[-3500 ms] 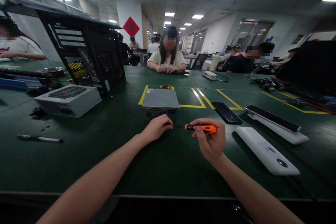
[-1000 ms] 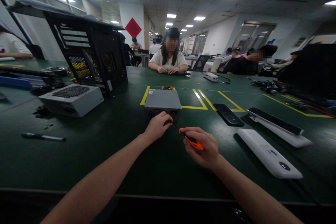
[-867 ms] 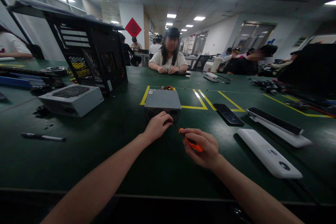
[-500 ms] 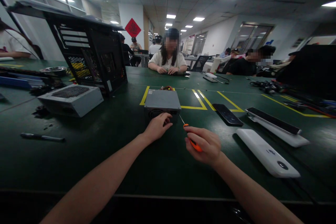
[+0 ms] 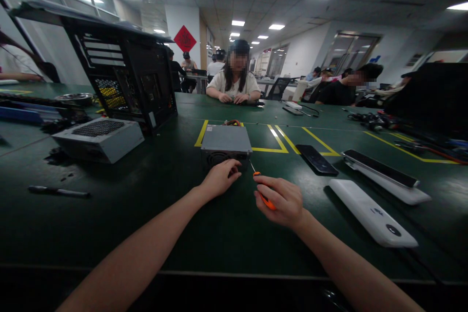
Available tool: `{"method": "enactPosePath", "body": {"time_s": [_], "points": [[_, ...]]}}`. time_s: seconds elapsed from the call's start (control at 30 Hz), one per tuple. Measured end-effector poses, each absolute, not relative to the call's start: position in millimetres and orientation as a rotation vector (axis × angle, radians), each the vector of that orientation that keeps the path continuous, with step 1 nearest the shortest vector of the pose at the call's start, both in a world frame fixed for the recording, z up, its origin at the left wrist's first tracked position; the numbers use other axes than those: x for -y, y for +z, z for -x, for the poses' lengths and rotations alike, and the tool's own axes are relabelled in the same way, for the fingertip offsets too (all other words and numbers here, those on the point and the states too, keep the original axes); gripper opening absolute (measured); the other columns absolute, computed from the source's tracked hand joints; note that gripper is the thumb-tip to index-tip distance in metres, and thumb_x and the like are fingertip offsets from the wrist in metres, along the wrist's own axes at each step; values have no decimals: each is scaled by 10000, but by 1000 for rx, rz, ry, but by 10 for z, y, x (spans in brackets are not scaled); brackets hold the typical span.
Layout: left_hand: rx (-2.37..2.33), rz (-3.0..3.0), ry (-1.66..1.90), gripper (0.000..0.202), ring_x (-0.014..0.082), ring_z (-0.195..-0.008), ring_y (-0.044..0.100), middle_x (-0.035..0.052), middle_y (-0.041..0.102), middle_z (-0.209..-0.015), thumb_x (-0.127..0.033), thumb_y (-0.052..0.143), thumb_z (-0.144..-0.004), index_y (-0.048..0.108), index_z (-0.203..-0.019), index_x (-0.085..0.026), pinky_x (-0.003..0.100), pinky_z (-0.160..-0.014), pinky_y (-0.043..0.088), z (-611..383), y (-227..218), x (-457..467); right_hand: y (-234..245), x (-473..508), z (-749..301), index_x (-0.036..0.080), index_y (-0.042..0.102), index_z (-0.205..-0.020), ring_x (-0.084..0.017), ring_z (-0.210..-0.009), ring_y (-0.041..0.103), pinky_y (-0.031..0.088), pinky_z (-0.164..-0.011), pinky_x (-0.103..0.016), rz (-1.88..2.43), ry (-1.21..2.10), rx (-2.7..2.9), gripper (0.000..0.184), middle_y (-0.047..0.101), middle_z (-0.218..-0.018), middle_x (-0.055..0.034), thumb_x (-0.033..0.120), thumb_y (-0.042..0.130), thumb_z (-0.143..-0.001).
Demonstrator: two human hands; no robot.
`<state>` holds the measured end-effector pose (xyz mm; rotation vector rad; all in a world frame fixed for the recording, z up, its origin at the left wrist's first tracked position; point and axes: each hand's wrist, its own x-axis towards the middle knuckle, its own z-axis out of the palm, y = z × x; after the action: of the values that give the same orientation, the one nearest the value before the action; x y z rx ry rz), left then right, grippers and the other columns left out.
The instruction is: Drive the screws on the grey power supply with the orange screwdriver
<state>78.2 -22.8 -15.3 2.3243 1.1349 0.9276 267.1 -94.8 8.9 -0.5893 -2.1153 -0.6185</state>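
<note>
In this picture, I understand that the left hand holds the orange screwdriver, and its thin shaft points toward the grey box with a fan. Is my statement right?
Not quite: the head view shows the right hand holding the orange screwdriver. Its thin shaft does point toward the grey box with a fan.

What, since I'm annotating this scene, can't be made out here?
All in the head view:
The handle of the orange screwdriver: partly hidden by the right hand.
Its tip: too small and dim to tell whether it touches the power supply.
The power supply's fan: partly covered by the left hand.
The wires: partly hidden behind the power supply.
The person at far left: cut off by the left edge.
</note>
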Motion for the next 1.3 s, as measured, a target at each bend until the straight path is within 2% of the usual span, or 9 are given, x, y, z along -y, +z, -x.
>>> {"method": "enactPosePath", "body": {"time_s": [0.3, 0.5, 0.63, 0.77, 1.3], "points": [[-1124, -2337, 924, 264, 143, -792, 551, 26, 592, -897, -226, 527, -789, 530, -1051, -192, 272, -707, 451, -784, -161, 225, 79, 945, -2669, 209, 531, -951, -168, -727, 641, 512, -569, -274, 586, -604, 2111, 266, 665, -902, -87, 134, 584, -701], [-1021, -2313, 956, 354, 135, -826, 551, 44, 592, -962, -190, 463, -819, 486, -1171, -200, 286, -776, 444, -827, -192, 213, 84, 950, -2654, 220, 553, -935, -171, -720, 645, 509, -572, -277, 590, -556, 2106, 237, 669, -905, -71, 150, 576, -709], [-933, -2244, 942, 392, 111, -758, 554, 45, 583, -951, -182, 420, -836, 445, -1226, -195, 269, -757, 450, -865, -229, 196, 81, 948, -2654, 224, 543, -946, -164, -719, 642, 507, -569, -272, 592, -576, 2107, 245, 667, -905, -72, 151, 575, -713], [-880, -2165, 916, 390, 93, -694, 555, 43, 571, -943, -203, 397, -847, 427, -1235, -175, 257, -717, 460, -878, -252, 176, 74, 941, -2660, 229, 536, -955, -164, -742, 640, 509, -576, -274, 588, -553, 2112, 255, 663, -917, -69, 147, 574, -717], [-736, -1919, 897, 426, 109, -731, 574, 60, 568, -945, -233, 405, -852, 365, -1268, -151, 275, -715, 456, -896, -274, 139, 79, 933, -2659, 192, 517, -941, -173, -755, 638, 514, -589, -277, 606, -580, 2105, 262, 658, -907, -100, 125, 595, -700]]}}
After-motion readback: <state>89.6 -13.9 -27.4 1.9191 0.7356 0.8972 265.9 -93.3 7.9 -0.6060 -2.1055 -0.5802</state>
